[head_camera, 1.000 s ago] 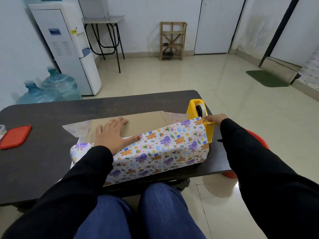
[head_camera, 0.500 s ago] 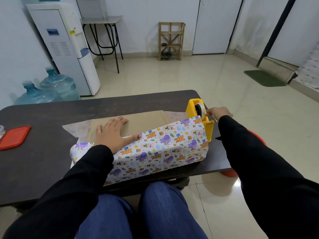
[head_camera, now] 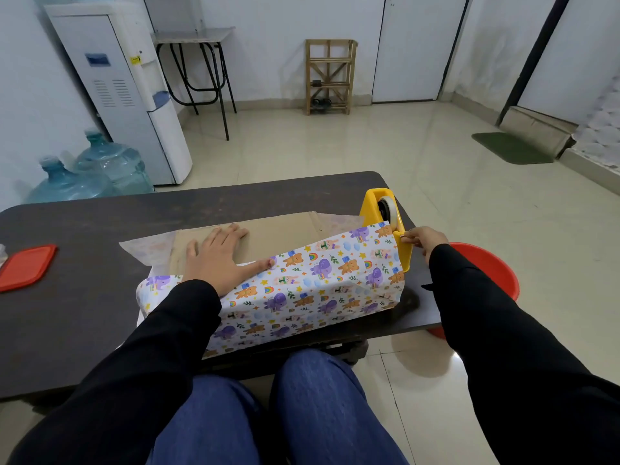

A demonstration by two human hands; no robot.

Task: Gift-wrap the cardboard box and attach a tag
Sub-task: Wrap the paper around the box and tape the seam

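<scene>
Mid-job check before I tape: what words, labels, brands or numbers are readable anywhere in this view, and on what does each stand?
Nothing in this view can be read as text.
On the water dispenser, the blue panel: too small to read.
On the same unit, the yellow sticker: too blurred to read.
On the wrapping paper: only cartoon animals, rainbows and stars, no words.
On the tape dispenser: no label shows.

free: table [head_camera: 84, 313] between red lid [head_camera: 27, 266] and box [head_camera: 278, 229] | blocked: right end — tape dispenser [head_camera: 370, 204]
</scene>
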